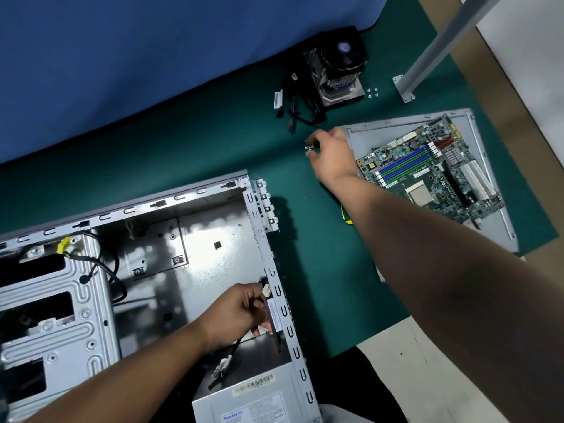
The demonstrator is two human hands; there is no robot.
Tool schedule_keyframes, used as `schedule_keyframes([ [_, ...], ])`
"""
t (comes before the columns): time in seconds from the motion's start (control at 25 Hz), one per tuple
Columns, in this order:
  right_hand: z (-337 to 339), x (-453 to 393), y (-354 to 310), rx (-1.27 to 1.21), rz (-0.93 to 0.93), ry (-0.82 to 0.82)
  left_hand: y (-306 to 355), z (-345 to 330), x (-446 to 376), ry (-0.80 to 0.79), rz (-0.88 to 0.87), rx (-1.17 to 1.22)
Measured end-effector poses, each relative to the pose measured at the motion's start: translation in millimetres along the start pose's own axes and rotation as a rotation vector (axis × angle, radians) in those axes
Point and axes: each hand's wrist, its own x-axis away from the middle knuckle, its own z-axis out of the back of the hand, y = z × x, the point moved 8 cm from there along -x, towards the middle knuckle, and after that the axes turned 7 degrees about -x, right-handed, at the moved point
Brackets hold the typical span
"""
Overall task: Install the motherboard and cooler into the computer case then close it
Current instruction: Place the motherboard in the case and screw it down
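Nearest, the left hand (241, 315) grips a black cable (227, 360) inside the open computer case (128, 270). Farther right, the right hand (334, 154) pinches small screws (311, 147). The motherboard (433, 175) lies on the side panel (366, 135); the cooler (338, 67) stands farthest.

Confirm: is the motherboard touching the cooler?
Apart. The head view shows the motherboard lying on the grey side panel, with bare green mat between it and the cooler.
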Motion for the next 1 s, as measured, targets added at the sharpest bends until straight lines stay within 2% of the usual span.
schedule_keyframes([
  [0.2, -8, -8, -3, 0.115, -0.021, 0.030, -1, 0, -1, -0.007, 0.012, -0.014],
  [0.36, -6, -4, -11, 0.091, 0.021, 0.074, -1, 2, -2, 0.002, 0.009, -0.007],
  [0.48, -6, 32, -21, -0.095, 0.138, 0.111, 0, 1, -1, 0.007, 0.006, 0.006],
  [0.6, -20, 97, -11, -0.327, 0.170, 0.055, 3, 0, 2, 0.006, 0.003, 0.027],
  [0.84, -66, 204, 44, -0.694, -0.096, -0.164, 12, 0, 8, 0.017, 0.024, 0.032],
  [1.0, -81, 233, 65, -0.790, -0.169, -0.226, 20, 3, 15, 0.042, 0.025, 0.009],
])
